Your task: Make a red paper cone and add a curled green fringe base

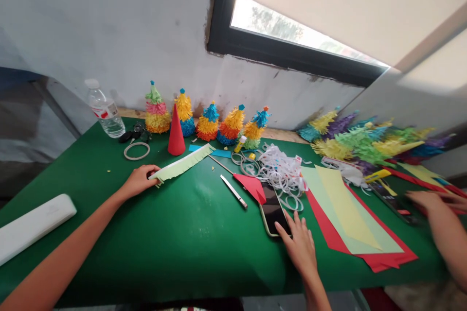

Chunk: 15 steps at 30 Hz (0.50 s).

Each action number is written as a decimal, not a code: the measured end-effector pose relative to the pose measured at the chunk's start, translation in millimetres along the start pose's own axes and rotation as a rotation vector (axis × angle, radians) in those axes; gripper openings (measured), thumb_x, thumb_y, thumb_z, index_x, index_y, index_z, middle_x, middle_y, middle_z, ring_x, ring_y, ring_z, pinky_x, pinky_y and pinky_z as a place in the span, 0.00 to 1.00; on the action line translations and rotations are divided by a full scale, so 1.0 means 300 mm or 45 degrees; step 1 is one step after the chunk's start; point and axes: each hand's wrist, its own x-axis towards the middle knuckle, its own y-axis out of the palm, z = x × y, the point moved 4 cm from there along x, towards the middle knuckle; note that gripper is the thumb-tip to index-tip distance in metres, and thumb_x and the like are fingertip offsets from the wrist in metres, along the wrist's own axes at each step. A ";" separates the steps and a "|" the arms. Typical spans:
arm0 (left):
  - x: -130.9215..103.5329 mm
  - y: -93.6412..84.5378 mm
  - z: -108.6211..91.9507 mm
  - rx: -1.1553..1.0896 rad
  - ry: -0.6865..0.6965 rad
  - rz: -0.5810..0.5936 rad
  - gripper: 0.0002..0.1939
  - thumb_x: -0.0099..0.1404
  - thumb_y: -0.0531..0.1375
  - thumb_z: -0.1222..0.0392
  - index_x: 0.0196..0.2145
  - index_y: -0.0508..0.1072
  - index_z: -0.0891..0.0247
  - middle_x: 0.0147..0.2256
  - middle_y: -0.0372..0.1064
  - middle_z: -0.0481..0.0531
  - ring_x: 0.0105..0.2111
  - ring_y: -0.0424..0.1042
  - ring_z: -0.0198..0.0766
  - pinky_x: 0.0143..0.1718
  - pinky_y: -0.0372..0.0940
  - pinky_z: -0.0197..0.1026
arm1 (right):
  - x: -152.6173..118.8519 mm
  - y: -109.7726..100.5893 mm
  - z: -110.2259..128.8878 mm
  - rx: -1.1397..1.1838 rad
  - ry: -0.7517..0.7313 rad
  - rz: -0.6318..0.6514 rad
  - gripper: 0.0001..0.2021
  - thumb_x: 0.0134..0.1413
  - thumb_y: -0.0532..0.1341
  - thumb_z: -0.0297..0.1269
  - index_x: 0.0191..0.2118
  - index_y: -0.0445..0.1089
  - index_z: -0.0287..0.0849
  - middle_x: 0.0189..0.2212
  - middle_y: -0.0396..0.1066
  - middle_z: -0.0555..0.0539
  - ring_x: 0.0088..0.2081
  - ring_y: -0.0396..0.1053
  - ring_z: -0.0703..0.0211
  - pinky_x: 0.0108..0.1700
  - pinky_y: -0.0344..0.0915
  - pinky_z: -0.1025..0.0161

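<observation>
Paper strip (185, 164) is pale green and fringed.

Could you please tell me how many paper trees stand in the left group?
5, by the wall: leftmost tree, second tree partly behind the red cone, third tree, fourth tree, fifth tree.

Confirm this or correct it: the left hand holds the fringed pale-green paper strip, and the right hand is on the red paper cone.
Not quite: in the head view the right hand is at the smartphone, not on the red paper cone. The left hand does hold the fringed pale-green paper strip.
</observation>
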 end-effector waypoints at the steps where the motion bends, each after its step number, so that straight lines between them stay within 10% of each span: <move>1: 0.000 -0.004 0.003 -0.042 0.005 0.004 0.18 0.50 0.59 0.51 0.38 0.76 0.59 0.31 0.73 0.48 0.34 0.70 0.43 0.36 0.62 0.39 | -0.001 0.000 -0.002 0.005 0.000 0.003 0.34 0.53 0.48 0.59 0.62 0.59 0.48 0.66 0.49 0.42 0.66 0.44 0.39 0.62 0.47 0.36; 15: 0.015 -0.034 0.052 -0.465 0.046 -0.193 0.21 0.56 0.55 0.48 0.40 0.77 0.63 0.44 0.74 0.54 0.45 0.70 0.46 0.47 0.65 0.44 | 0.012 0.002 -0.022 0.049 0.057 0.135 0.37 0.51 0.49 0.63 0.63 0.59 0.49 0.67 0.45 0.43 0.67 0.42 0.40 0.63 0.45 0.40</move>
